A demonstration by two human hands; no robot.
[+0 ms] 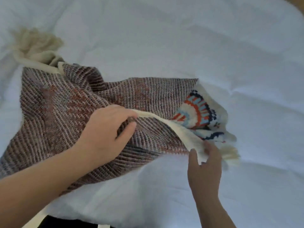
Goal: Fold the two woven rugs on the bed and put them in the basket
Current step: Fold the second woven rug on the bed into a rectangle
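The left hand is pinching the rug's cream hem while the right hand is gripping that same edge nearer the tassels, the rug lying rumpled on the bed, white bedding spreading wide beyond it.

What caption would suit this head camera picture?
Both hands, left and right, grip the cream edge of a woven rug on a white bed.
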